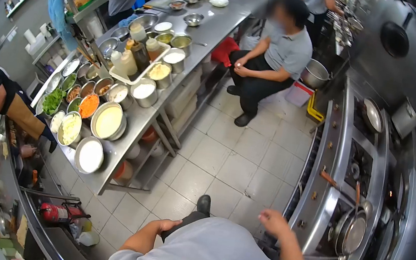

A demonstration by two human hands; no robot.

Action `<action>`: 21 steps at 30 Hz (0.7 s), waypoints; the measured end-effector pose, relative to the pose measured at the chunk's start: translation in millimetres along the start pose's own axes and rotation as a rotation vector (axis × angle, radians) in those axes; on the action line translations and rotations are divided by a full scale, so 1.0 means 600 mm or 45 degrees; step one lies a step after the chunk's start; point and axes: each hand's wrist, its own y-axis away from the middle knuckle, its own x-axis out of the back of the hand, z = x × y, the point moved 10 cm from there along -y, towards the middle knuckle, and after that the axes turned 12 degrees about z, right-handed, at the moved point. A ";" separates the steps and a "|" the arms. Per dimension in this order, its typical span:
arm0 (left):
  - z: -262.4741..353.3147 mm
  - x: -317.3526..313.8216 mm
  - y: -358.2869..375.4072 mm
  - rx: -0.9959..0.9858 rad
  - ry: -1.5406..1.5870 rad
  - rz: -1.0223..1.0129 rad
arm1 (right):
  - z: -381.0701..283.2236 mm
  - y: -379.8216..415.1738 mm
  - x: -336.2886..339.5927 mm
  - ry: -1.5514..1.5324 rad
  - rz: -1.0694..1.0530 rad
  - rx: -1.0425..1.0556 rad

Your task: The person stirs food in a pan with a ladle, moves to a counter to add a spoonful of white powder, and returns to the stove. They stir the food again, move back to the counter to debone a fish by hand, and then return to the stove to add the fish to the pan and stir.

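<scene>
My left hand (169, 225) rests against my dark trouser leg at the bottom centre, its fingers lying flat with nothing seen in them. To the right, my right hand (273, 222) is raised over the floor near the stove's front; its fingers are curled together, and what they hold, if anything, is too small to tell. The steel prep table (190, 69) at the left bears a metal pot of white contents (89, 155), a pot of pale yellow contents (108, 121) and a bowl of orange shreds (89, 106). Neither hand touches these.
A seated person (276, 60) is ahead in the aisle. The stove (326, 200) on the right holds a pan (350, 234) with handles pointing up-left. A person in an apron (15, 103) bends at the far left. A fire extinguisher (60, 213) stands lower left.
</scene>
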 end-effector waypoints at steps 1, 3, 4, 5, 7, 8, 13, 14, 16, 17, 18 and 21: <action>0.022 0.033 0.001 -0.017 -0.044 0.103 | 0.038 -0.022 -0.081 -0.012 -0.159 -0.096; 0.067 0.075 0.006 -0.026 -0.087 0.214 | 0.118 -0.021 -0.216 0.146 -0.380 -0.181; 0.099 0.093 0.007 -0.069 -0.174 0.305 | 0.123 -0.019 -0.228 0.138 -0.384 -0.177; 0.132 0.114 0.010 -0.111 -0.269 0.397 | 0.120 -0.022 -0.218 -0.139 -0.231 -0.221; 0.205 0.135 -0.009 -0.162 -0.513 0.399 | 0.081 -0.042 -0.155 -0.425 -0.070 -0.275; 0.236 0.141 -0.015 -0.210 -0.756 0.390 | 0.053 -0.049 -0.119 -0.469 -0.162 -0.434; 0.484 0.147 0.047 -0.427 -1.007 0.434 | 0.018 -0.160 -0.054 -0.394 -0.441 -0.600; 0.541 0.158 0.052 -0.524 -0.931 0.523 | 0.007 -0.201 -0.034 -0.392 -0.361 -0.524; 0.618 0.173 0.039 -0.487 -0.806 0.503 | 0.016 -0.288 -0.022 -0.397 -0.280 -0.448; 0.659 0.172 0.021 -0.563 -0.871 0.420 | 0.026 -0.354 -0.019 -0.395 -0.101 -0.313; 0.697 0.175 -0.007 -0.637 -0.929 0.337 | 0.029 -0.408 0.002 -0.389 0.073 -0.174; 0.833 0.187 0.051 -0.667 -1.059 0.418 | 0.044 -0.551 0.054 -0.345 -0.075 -0.344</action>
